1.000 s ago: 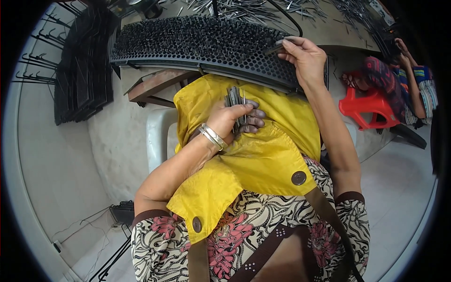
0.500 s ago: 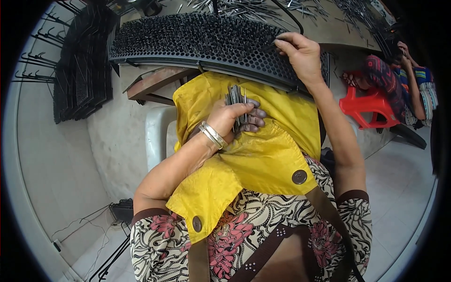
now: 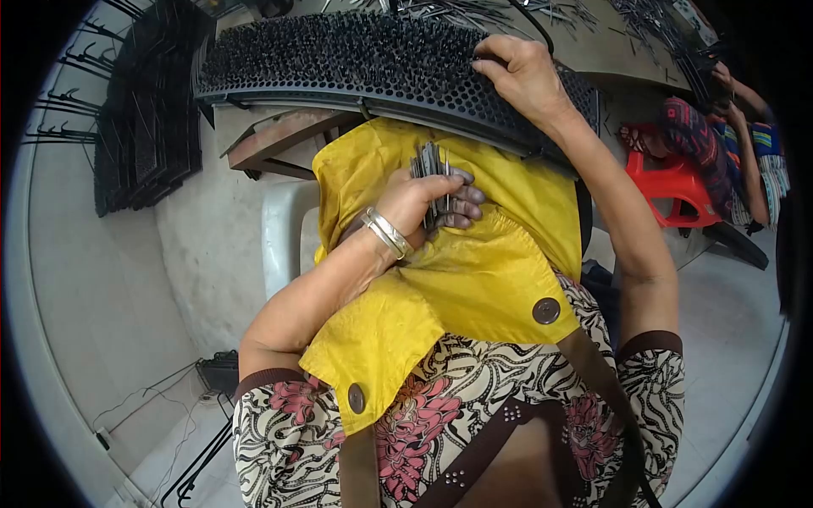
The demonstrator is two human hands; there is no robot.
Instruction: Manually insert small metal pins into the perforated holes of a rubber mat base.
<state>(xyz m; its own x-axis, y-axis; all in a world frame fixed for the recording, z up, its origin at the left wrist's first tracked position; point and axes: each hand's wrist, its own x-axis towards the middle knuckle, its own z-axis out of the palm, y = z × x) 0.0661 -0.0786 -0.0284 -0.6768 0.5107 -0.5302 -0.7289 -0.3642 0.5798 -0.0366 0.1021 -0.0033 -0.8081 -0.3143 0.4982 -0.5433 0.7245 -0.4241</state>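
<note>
My left hand (image 3: 436, 199) rests over my lap, its fingers wrapped round a bundle of thin dark metal strips (image 3: 429, 161) that stick up past the thumb. Its fingertips are stained grey. My right hand (image 3: 525, 74) is up at the right part of a long black perforated tray (image 3: 389, 100), thumb and forefinger pinched together at the edge of the filled rows. Whatever lies in that pinch is too small to make out. Dark pieces stand packed upright in most of the tray's holes; bare holes show along its near edge and right end.
Loose metal strips (image 3: 559, 12) lie scattered on the table beyond the tray. Stacked black racks (image 3: 152, 118) stand at the left. A person sits at the right by a red plastic stool (image 3: 665, 190). A yellow apron (image 3: 491, 279) covers my lap.
My right hand has moved a little left and farther away along the tray, still pinched. The left hand keeps its bundle in nearly the same place. The view has shifted slightly.
</note>
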